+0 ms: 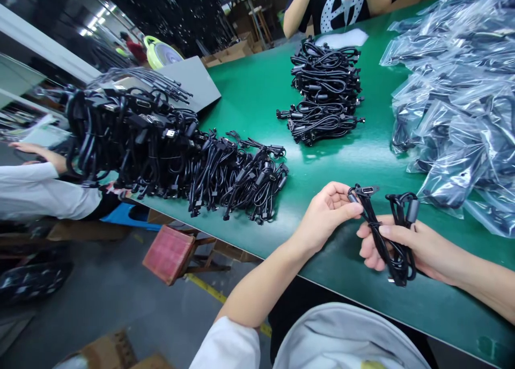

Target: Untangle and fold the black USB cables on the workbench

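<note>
Held black cable bundle point(372, 219) over near side of table point(257, 101), clasping its middle in right-hand grip point(426, 244) and pinching its upper end in left-hand grip point(326, 214), with long axis slanting from upper left to lower right, bulk nearer right-hand grip.

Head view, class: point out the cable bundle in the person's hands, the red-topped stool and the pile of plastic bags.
Cable bundle point(375, 227): head view, on its tied middle.
Red-topped stool point(169, 255): head view, on the seat.
Pile of plastic bags point(462, 111): head view, near its middle.
</note>
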{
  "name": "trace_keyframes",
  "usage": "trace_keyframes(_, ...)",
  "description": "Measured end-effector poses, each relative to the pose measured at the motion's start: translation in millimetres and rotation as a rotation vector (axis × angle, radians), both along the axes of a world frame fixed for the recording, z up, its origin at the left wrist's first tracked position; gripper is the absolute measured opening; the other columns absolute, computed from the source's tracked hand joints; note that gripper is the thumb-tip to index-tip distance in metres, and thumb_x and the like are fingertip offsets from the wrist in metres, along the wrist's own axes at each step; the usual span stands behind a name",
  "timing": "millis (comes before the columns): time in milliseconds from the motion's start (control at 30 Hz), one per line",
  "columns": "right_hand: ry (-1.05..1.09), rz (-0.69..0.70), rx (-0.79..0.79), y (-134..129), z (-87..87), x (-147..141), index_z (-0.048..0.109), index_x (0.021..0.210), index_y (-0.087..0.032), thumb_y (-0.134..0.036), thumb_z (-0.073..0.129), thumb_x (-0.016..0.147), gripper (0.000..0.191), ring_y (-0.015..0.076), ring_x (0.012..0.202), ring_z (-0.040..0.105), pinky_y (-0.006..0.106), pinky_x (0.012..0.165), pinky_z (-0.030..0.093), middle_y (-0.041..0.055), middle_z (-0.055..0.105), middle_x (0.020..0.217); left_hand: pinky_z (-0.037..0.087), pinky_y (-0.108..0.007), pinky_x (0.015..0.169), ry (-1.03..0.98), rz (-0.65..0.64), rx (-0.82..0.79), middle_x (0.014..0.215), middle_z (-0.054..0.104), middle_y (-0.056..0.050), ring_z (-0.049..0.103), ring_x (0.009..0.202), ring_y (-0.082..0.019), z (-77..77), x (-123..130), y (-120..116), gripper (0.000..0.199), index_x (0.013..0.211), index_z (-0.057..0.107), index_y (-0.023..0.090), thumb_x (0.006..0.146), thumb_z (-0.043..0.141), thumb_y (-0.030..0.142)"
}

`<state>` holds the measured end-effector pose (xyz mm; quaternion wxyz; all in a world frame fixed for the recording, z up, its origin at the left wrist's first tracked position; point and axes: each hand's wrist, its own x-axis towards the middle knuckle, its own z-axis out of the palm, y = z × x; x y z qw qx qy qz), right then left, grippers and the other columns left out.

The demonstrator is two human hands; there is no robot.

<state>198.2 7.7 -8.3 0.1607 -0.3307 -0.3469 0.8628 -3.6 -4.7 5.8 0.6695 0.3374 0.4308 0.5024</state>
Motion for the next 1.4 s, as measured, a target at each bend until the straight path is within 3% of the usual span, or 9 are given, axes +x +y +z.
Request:
trace_keyframes(267,0.051,-0.033,0.023,-3.0,-2.5,-4.2,0.076,0.106,-0.020,-0.046,0.077,0.086,0.033,0.0243,0.085,0.079,0.038,0.081,0.066,0.0111,0.082,0.095,0.051,-0.027,0.080,0.013,-0.060,0.001,0.087,0.068,-0.002,0.063,0.076,-0.010,-4.5,-2.4,1.5,0.038,0.102,0.063,0.015,0.076,0.084,0.031)
trace_keyframes(433,0.037,-0.277,0.111,4.1,6.6,-9.0,0.077,0.097,-0.020,-0.039,0.081,0.084,0.023,0.0196,0.079,0.078,0.032,0.080,0.066,0.0053,0.082,0.087,0.049,-0.024,0.080,0.185,0.001,0.102,0.094,0.065,-0.001,0.060,0.083,-0.009,-3.7,0.3,-3.0,0.040,0.106,0.059,0.018,0.077,0.083,0.032)
trace_keyframes(600,0.066,-0.507,0.248,17.6,19.9,-2.9,0.075,0.103,-0.023,-0.030,0.072,0.094,0.012,0.0148,0.094,0.077,0.027,0.091,0.062,0.0006,0.081,0.101,0.045,-0.023,0.066,0.359,-0.335,0.103,0.076,0.063,0.003,0.054,0.065,-0.008,-1.8,6.1,-11.9,0.044,0.092,0.056,0.018,0.071,0.088,0.042)
trace_keyframes(700,0.072,-0.506,0.282,18.0,20.4,-1.0,0.075,0.105,-0.024,-0.027,0.069,0.095,0.012,0.0174,0.097,0.076,0.033,0.096,0.062,0.0016,0.081,0.106,0.047,-0.024,0.070,0.482,-0.325,0.144,0.080,0.066,0.002,0.058,0.070,-0.009,-4.6,9.8,-14.2,0.040,0.092,0.058,0.019,0.074,0.085,0.043)
trace_keyframes(867,0.097,-0.455,0.361,15.8,18.2,2.0,0.076,0.099,-0.027,-0.021,0.069,0.092,0.012,0.0237,0.123,0.068,0.042,0.111,0.053,0.0011,0.076,0.122,0.051,-0.027,0.073,0.351,-0.369,0.026,0.082,0.066,0.000,0.064,0.073,-0.012,-8.9,11.4,-13.1,0.036,0.095,0.061,0.018,0.082,0.078,0.047)
trace_keyframes(933,0.098,-0.441,0.375,16.4,18.2,4.0,0.075,0.091,-0.027,-0.017,0.071,0.088,0.011,0.0254,0.128,0.065,0.044,0.114,0.051,0.0000,0.075,0.124,0.048,-0.024,0.069,0.403,-0.337,0.072,0.078,0.063,0.002,0.059,0.068,-0.009,-9.4,10.7,-13.1,0.033,0.092,0.060,0.018,0.082,0.078,0.044)
trace_keyframes(1133,0.107,-0.441,0.371,18.2,19.7,7.4,0.073,0.076,-0.025,-0.014,0.074,0.079,0.011,0.0251,0.119,0.069,0.043,0.112,0.051,-0.0009,0.075,0.116,0.045,-0.021,0.069,0.646,-0.198,0.365,0.079,0.059,0.004,0.053,0.069,-0.007,-12.4,9.4,-14.5,0.019,0.095,0.060,0.020,0.088,0.073,0.031)
trace_keyframes(1400,0.100,-0.434,0.396,19.3,22.3,9.0,0.073,0.070,-0.025,-0.018,0.078,0.075,0.010,0.0240,0.106,0.072,0.041,0.106,0.053,-0.0001,0.075,0.108,0.046,-0.023,0.069,0.701,-0.177,0.440,0.080,0.059,0.003,0.053,0.070,-0.008,-17.1,10.7,-13.1,0.018,0.094,0.060,0.020,0.089,0.071,0.033)
